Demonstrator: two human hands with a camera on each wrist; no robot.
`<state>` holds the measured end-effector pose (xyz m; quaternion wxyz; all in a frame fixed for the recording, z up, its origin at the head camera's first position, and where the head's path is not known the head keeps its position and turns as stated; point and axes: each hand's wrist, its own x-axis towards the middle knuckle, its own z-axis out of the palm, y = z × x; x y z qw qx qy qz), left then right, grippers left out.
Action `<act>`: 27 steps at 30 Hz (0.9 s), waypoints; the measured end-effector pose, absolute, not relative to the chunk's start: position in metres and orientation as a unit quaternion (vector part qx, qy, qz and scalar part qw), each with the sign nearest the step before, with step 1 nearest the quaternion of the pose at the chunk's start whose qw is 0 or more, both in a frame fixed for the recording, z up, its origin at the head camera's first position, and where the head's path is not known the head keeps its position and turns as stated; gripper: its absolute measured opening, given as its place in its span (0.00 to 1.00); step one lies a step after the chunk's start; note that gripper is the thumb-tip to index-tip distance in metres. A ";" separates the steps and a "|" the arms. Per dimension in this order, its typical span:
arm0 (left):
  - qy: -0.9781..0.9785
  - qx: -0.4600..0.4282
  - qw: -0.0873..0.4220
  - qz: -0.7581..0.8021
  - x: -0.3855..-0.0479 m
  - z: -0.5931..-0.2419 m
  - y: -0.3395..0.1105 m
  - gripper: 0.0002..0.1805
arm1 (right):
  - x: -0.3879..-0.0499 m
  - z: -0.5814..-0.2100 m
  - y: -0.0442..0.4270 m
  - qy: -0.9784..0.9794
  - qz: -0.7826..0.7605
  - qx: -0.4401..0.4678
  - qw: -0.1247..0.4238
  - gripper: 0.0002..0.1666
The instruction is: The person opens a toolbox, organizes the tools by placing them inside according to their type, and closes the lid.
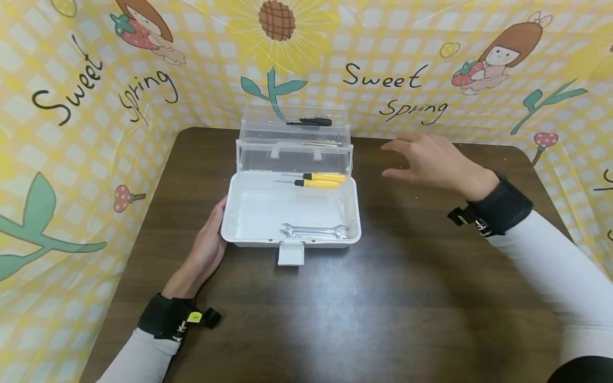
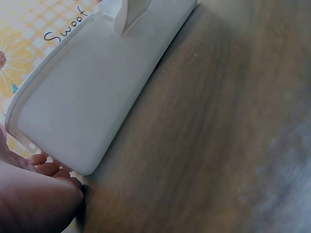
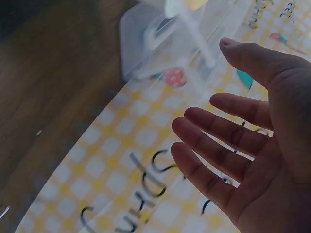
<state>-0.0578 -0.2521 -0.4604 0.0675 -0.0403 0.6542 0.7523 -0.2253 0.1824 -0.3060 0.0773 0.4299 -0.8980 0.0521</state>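
Observation:
A white toolbox [image 1: 287,243] stands on the table with its clear lid raised. My left hand [image 1: 209,239] rests along the box's left end wall; in the left wrist view its fingers [image 2: 47,167] touch the box near a lower corner. To the right of the box, my right hand [image 1: 426,162] is in the air with fingers spread and nothing in it. Two yellow-handled screwdrivers [image 1: 321,184] lie near the back of the box. Silver wrenches [image 1: 316,232] lie along its front wall. The lid compartments hold a black-handled tool [image 1: 311,122] and thin metal pieces [image 1: 322,143].
The brown wooden table [image 1: 383,308] carries the box near its back edge. A yellow checked cloth [image 1: 392,37] with flowers and lettering hangs behind and at both sides. The box's white front latch [image 1: 291,254] hangs outward over the table.

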 end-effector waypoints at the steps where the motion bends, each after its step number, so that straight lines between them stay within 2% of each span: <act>1: 0.655 -0.042 0.069 0.752 -0.058 -0.460 -0.252 0.40 | -0.226 -0.306 0.187 -0.900 0.050 0.425 0.078 0.32; 8: 0.655 -0.046 0.069 0.751 -0.059 -0.460 -0.251 0.39 | -0.237 -0.304 0.225 -0.920 0.042 0.385 0.066 0.33; 17: 0.656 -0.040 0.064 0.751 -0.058 -0.460 -0.252 0.40 | -0.255 -0.302 0.271 -0.946 0.029 0.323 0.018 0.36; 27: 0.652 -0.041 0.064 0.754 -0.059 -0.461 -0.252 0.41 | -0.268 -0.310 0.307 -0.961 0.030 0.273 -0.012 0.36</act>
